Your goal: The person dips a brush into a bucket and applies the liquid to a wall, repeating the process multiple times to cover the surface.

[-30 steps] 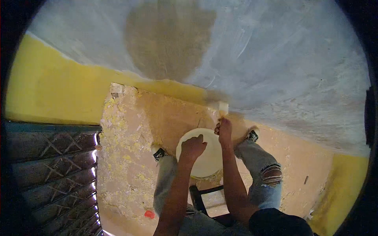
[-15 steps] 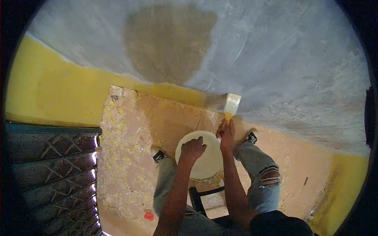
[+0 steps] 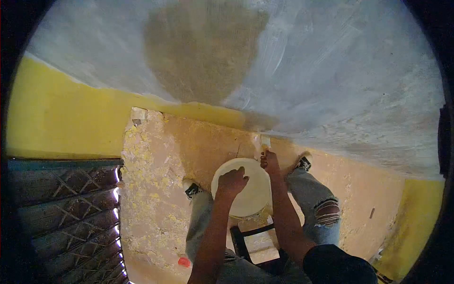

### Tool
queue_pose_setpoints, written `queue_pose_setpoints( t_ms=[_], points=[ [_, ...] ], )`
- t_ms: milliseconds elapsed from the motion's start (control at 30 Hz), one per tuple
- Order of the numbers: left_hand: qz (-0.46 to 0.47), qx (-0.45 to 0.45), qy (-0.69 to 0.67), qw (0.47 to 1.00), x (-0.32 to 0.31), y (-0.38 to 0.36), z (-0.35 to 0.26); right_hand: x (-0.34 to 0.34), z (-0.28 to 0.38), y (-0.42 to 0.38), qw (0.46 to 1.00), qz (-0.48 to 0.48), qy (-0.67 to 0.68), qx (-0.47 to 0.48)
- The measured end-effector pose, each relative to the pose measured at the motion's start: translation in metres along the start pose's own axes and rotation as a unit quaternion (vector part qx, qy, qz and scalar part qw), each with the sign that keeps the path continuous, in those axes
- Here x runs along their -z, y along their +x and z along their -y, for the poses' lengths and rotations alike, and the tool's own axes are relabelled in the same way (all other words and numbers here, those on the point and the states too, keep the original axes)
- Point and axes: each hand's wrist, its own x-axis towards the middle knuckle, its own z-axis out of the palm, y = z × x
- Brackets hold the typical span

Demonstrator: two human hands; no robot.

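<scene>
My right hand [image 3: 270, 162] is closed around a paintbrush [image 3: 266, 141] with a yellow handle and pale bristles. The brush points away from me, low down near the foot of the wall. Between my legs stands a round bucket [image 3: 253, 199] with a whitish surface inside its rim. Over the left part of this bucket is my left hand [image 3: 232, 182], its fingers curled into a fist. Whatever those fingers may hold is hidden from view. Ahead rises the grey-white wall [image 3: 326, 71], with a yellow band [image 3: 71, 111] along its lower part.
Yellow and white flakes litter the tan floor [image 3: 151, 189]. A dark slatted shutter [image 3: 71, 213] stands at the left. Behind the bucket is a black-framed chair or stool [image 3: 239, 241]. A red object [image 3: 184, 261] lies near my left leg.
My right hand has drawn the paintbrush down and toward me, off the base of the wall. My left hand has stayed over the bucket.
</scene>
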Motion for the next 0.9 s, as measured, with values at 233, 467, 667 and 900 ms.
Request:
queue_pose_setpoints(
  t_ms=[233, 467, 667, 900],
  points=[
    [-0.012, -0.005, 0.012, 1.000, -0.006, 0.001, -0.003, 0.048, 0.021, 0.052, 0.997, 0.049, -0.054, -0.025],
    [-0.009, -0.016, 0.022, 1.000, -0.011, 0.007, 0.002, -0.019, 0.038, -0.007, 0.982, -0.076, -0.093, 0.144],
    [-0.036, -0.021, 0.021, 0.999, -0.016, 0.004, 0.001, -0.047, 0.032, -0.107, 0.959, -0.040, -0.063, 0.272],
    [-0.002, -0.017, 0.004, 1.000, -0.011, 0.006, -0.003, -0.022, 0.002, -0.090, 0.916, 0.035, -0.104, 0.387]
  ],
)
